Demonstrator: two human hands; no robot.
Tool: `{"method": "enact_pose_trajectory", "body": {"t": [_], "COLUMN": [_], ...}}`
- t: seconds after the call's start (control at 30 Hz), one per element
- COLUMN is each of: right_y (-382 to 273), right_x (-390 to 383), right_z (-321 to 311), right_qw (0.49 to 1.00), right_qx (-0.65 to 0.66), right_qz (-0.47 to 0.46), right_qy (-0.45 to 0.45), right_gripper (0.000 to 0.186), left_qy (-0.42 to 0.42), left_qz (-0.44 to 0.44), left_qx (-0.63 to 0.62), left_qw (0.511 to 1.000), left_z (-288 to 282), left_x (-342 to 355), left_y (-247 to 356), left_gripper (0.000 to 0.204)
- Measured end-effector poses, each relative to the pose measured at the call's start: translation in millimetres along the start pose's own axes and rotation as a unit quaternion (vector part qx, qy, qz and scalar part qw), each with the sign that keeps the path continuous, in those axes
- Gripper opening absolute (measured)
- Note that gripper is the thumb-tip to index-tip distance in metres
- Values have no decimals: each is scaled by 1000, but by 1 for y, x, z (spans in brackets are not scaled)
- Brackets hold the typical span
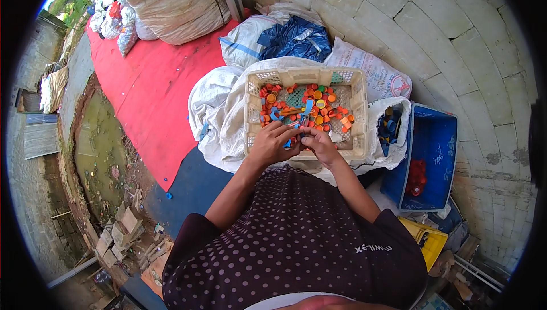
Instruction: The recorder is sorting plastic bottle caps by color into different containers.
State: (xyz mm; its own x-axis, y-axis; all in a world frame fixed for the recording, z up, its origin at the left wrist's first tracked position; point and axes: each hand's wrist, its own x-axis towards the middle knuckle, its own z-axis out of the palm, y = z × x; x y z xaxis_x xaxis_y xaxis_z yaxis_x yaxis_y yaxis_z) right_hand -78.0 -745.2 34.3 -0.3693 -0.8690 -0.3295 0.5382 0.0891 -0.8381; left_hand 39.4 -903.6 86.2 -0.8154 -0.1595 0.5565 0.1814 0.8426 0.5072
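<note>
Both my hands are together over the near side of a cream plastic crate (362, 90). My left hand (271, 143) has its fingers bent inward, with a bit of blue showing by the fingertips. My right hand (321, 146) meets it, thumb and fingers pinched together. Whatever lies between them is too small and covered to name. Orange bottle caps (319, 120), with some yellow and a green one among them, are scattered over the crate floor. Just beyond my fingers lie a blue curved strip (308, 106) and a brownish stick-like piece (292, 111).
White sacks (213, 102) surround the crate; one at the right holds dark and blue pieces (390, 125). Beside it stands a blue bin (441, 156) with red items (416, 176). A yellow crate (424, 239) is nearer. Red sheeting (154, 88) covers ground leftward; a block wall (444, 42) rises right.
</note>
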Motion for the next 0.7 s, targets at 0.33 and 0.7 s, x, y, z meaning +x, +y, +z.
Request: {"method": "enact_pose_trajectory", "body": {"t": [0.33,0.7], "right_y": [15,41], "right_x": [7,19], "right_z": [-6,-20], "right_qw": [994,979], "right_qx": [-54,84], "right_qz": [0,-13], "right_qy": [92,185], "right_gripper": [27,25], "left_qy": [-55,-113], "left_qz": [-126,-138], "left_qx": [-119,-201], "left_qw": [983,963], "left_z": [38,63], "left_x": [-12,-16], "left_y": [-19,-48], "left_gripper": [30,27]}}
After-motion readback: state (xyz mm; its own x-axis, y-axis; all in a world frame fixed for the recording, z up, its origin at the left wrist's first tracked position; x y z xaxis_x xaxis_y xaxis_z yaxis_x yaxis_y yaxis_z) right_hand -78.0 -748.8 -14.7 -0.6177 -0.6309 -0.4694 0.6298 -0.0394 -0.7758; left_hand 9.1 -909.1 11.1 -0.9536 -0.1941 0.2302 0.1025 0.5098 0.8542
